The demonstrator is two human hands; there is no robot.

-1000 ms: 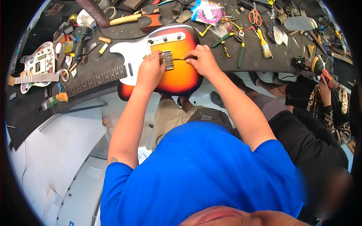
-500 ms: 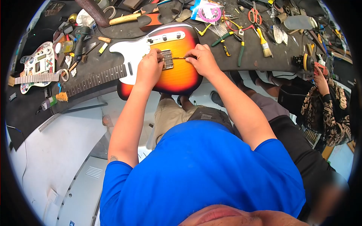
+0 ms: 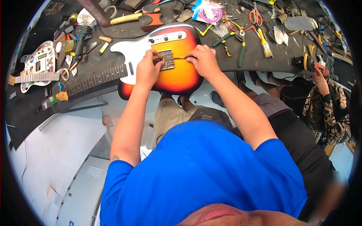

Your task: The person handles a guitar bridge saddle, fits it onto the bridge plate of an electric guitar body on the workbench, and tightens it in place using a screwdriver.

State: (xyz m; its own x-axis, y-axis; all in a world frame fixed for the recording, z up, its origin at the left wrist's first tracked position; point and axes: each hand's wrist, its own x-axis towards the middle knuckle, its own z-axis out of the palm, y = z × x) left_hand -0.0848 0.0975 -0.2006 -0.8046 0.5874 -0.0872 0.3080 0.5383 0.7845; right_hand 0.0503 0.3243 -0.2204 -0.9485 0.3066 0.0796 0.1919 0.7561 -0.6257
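A sunburst electric guitar (image 3: pixel 184 81) with a white pickguard lies face up at the bench's front edge. Its metal bridge (image 3: pixel 168 64) sits between my two hands. My right hand (image 3: pixel 203 60) pinches a thin dark rod-shaped tool (image 3: pixel 180 58), whose far end meets the bridge's right edge; its exact kind is too small to tell. On the bridge's other side, my left hand (image 3: pixel 149 67) has its fingers pinched together at the left edge of the saddles. Whether something small is between those fingertips is hidden.
Pliers (image 3: pixel 241 49), a paintbrush (image 3: pixel 265 47) and scissors (image 3: pixel 255 17) lie right of the guitar. A hammer (image 3: pixel 126 19) lies behind it. Left is a sticker-covered guitar (image 3: pixel 39 64). At far right, another person's hand (image 3: pixel 320 81) holds a red power tool (image 3: pixel 320 69).
Very little differs. The view has shifted slightly, and my left fingers have curled a bit at the bridge. My right hand keeps the thin tool in place.
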